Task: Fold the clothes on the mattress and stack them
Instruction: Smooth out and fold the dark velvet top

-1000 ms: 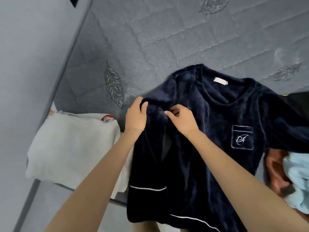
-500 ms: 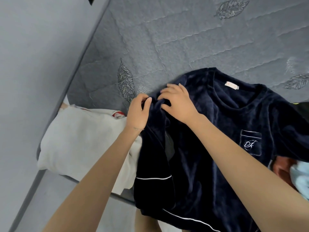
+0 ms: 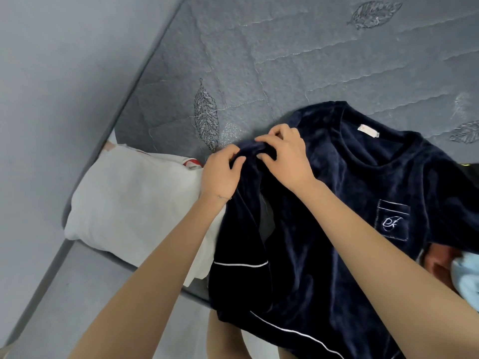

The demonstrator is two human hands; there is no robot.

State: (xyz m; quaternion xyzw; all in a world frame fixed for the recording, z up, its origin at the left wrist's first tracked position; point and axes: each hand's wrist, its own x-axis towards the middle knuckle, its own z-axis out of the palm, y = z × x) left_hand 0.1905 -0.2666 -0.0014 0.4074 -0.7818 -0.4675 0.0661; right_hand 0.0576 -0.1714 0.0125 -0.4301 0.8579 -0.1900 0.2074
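Presently: left hand (image 3: 220, 177) and right hand (image 3: 286, 158), each grip narrow, pinching shoulder fold of navy top (image 3: 337, 242); folded white garment (image 3: 134, 200) just left of grip, on mattress (image 3: 285, 60).

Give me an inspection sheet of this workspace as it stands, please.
Surface: grey quilted mattress with stitched leaf motifs.
Job's things: navy top spread front up, pocket showing; folded white garment at its left.
Clutter: light blue cloth and reddish-brown item at the right edge.
Hands: left hand and right hand both pinch the navy top at its shoulder.
Cables: nothing seen.
Surroundings: grey wall beside the mattress.
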